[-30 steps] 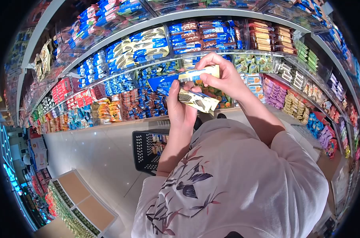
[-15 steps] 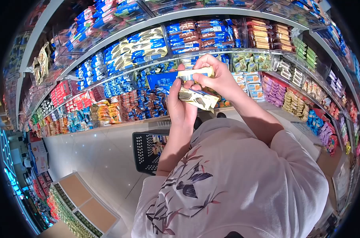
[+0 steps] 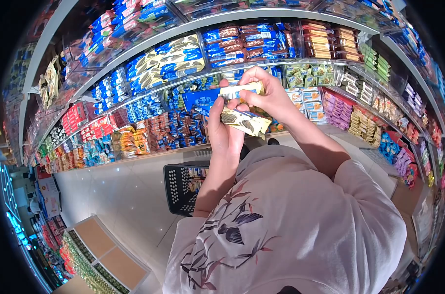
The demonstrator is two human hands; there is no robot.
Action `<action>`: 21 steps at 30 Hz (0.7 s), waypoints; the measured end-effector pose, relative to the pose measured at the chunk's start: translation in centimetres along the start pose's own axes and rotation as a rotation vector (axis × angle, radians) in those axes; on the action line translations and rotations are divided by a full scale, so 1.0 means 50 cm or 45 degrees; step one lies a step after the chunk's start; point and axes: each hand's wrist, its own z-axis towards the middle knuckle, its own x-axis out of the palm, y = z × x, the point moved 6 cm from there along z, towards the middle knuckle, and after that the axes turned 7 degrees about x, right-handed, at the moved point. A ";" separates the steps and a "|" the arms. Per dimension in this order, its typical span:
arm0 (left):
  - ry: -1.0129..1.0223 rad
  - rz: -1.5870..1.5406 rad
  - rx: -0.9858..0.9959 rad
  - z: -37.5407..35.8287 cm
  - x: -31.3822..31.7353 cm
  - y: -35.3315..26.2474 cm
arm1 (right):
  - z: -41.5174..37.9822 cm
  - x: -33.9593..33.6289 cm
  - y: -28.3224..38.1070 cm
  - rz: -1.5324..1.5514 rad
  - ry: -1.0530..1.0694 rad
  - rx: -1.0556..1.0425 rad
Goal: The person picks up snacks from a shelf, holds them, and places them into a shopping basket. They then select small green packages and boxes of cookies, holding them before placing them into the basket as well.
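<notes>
Grip: left hand (image 3: 225, 130) is clamped on two wafer packs, thumb pressed over the upper packet (image 3: 199, 100) and the lower packet (image 3: 244, 121) sticking out past the palm; right hand (image 3: 269, 95) has the upper one's cream end pinched.
Shelves (image 3: 281, 13): right across the top, crammed with wrapped snacks (image 3: 183, 54).
Shirt (image 3: 320, 210): whitish tee, dark bird-and-branch print (image 3: 236, 230).
Basket (image 3: 172, 196): black plastic, full of holes, partly behind the left forearm (image 3: 216, 183), contents too small to make out.
Upper packet: blue-and-cream, stretched between both hands in front of the shelves.
Lower packet: mostly cream, wafer pic, tilting down rightward.
</notes>
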 end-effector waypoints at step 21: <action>0.027 -0.063 -0.018 -0.004 -0.001 0.009 | -0.007 -0.016 0.000 -0.165 -0.036 -0.097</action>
